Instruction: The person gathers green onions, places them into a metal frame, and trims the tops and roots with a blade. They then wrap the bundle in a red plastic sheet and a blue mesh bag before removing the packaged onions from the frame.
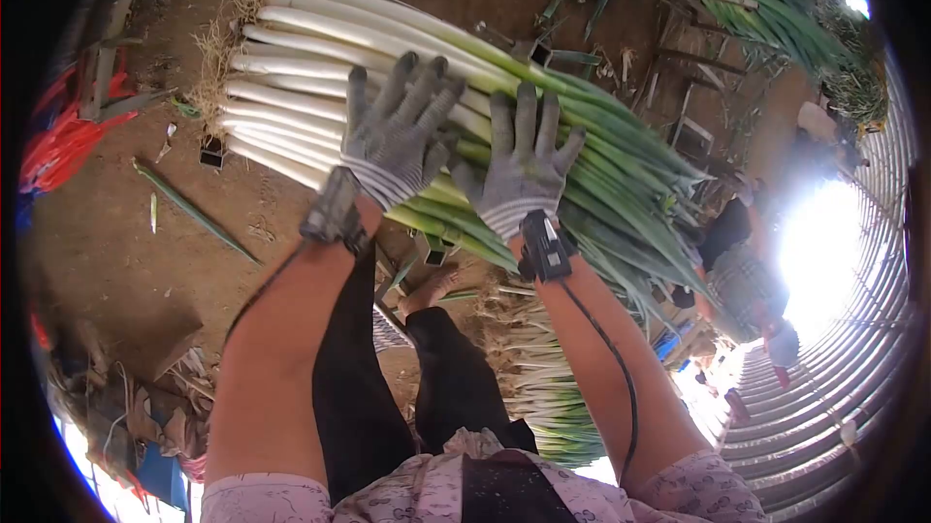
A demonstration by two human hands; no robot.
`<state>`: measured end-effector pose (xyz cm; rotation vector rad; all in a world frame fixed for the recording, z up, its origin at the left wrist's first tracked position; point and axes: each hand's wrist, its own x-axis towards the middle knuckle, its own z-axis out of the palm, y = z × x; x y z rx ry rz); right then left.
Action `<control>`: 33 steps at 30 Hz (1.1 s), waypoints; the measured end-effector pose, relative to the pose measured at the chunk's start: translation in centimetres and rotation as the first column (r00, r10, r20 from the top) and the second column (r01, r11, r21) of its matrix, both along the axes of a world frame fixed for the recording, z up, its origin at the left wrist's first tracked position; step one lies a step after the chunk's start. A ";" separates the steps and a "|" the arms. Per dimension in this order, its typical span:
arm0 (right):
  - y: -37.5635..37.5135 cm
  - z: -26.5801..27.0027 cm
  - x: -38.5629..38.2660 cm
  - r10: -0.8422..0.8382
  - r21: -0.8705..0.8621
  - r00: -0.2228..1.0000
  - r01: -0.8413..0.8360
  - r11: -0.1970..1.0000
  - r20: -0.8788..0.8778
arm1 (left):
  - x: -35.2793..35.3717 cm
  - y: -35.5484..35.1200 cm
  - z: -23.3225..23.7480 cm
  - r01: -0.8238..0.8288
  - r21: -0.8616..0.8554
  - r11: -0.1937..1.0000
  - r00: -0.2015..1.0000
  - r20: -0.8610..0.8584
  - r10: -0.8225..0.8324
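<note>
A broad layer of long green onions (301,67) lies in front of me, white stalks and stringy roots to the left, green leaves fanning out to the right. Dark metal supports poke out from under it. My left hand (400,130), in a grey knit glove with a striped cuff, rests flat on the white part, fingers spread. Beside it, my right hand (524,155), gloved alike, lies with fingers apart on the pale green middle of the stalks. Neither hand wraps around a stalk. Each wrist carries a strapped black device with a cable.
More green onions (553,378) lie below the right forearm. Another pile (766,0) sits on a frame at the upper right. A co-worker (747,271) is at the right by a bright opening. Red plastic (73,140) lies at the left, a loose leaf (194,208) on the dirt floor.
</note>
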<state>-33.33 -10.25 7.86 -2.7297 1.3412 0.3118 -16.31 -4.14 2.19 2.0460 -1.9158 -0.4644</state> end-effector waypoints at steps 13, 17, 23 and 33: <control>32.3 -5.7 -11.4 -0.579 0.736 0.813 0.357 0.575 0.058 | -1.0 0.3 -0.7 0.035 -0.172 0.985 0.991 0.135 -0.011; 41.4 -16.1 -12.9 -0.261 0.889 0.893 0.420 0.183 -0.367 | -1.9 0.0 -0.4 0.025 -0.216 0.976 0.984 0.176 0.014; 52.2 -23.2 -15.9 0.034 0.958 0.976 0.204 0.201 -0.215 | -1.7 0.8 -3.6 0.099 -0.264 0.959 0.972 0.234 -0.036; 59.6 -20.6 -14.3 0.054 0.978 0.985 0.168 -0.122 -0.163 | -1.9 0.7 -4.0 0.119 -0.365 0.923 0.975 0.219 -0.039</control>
